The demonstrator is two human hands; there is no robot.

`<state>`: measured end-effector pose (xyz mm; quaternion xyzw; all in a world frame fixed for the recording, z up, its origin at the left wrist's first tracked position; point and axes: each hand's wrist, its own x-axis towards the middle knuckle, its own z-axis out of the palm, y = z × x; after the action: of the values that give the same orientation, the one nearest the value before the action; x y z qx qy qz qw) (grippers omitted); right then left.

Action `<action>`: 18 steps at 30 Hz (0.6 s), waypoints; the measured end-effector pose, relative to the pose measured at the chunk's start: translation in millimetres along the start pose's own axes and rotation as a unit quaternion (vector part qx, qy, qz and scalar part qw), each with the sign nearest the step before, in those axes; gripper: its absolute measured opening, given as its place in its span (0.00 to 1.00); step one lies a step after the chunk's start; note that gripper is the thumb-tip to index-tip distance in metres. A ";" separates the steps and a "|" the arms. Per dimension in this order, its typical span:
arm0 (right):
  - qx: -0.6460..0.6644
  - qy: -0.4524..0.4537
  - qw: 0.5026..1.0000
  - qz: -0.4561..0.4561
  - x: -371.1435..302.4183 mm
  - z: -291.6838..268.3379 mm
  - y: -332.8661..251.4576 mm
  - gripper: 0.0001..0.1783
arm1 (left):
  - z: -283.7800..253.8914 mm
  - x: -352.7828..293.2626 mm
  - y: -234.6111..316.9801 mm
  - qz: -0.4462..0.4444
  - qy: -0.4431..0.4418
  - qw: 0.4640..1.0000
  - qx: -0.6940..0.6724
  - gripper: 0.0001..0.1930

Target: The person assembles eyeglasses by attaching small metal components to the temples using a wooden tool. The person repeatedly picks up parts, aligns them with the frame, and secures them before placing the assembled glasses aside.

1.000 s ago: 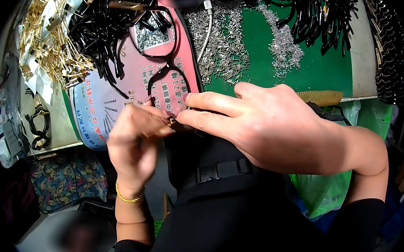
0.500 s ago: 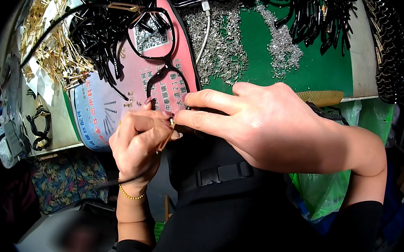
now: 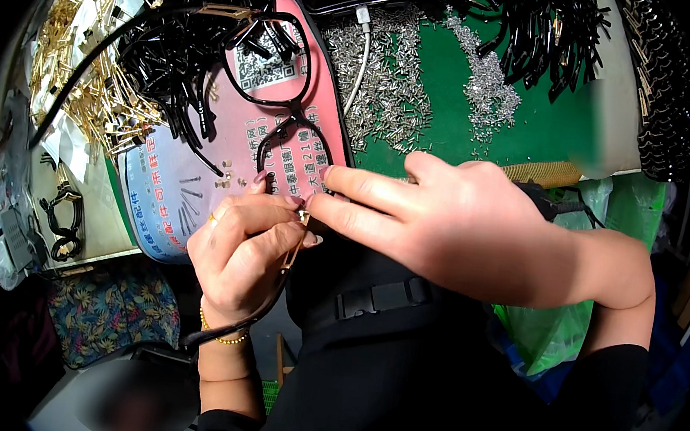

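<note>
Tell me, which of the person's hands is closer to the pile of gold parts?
Left. The left hand, pinching the glasses, is below and to the right of the pile of gold parts; the right hand is farther right, beyond the left hand.

The eyeglass frame (image 3: 296, 113) at 11 o'clock is black with gold on its temple; the pad (image 3: 232, 148) under it fades from pink to blue. Strips (image 3: 117, 97) at 10 are gold, small pins (image 3: 385, 79) at 12 silver, the desk (image 3: 546, 126) at 2 green. The cloth (image 3: 112, 302) at 8 is dark with bright leaves, the bag (image 3: 552, 332) at 4 green.
</note>
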<state>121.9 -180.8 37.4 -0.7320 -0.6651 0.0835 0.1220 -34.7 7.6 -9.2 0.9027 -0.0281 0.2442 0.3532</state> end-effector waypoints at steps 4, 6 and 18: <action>-0.092 0.053 0.994 -0.012 0.6 10.3 -6.1 0.22 | 4.5 -13.3 -2.8 -0.033 0.024 0.998 -0.055 0.15; -0.104 0.066 0.992 -0.016 0.8 12.6 -8.3 0.17 | 5.1 -20.4 -2.2 -0.049 0.036 0.995 -0.074 0.16; -0.093 0.157 0.952 0.247 -45.9 -42.4 82.6 0.05 | 22.0 -7.1 8.3 0.005 0.096 0.993 0.063 0.10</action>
<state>208.1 -236.4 52.1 -0.8853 -0.4411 -0.0671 0.1313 -33.5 -13.8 -21.1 0.8953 0.0165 0.3331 0.2955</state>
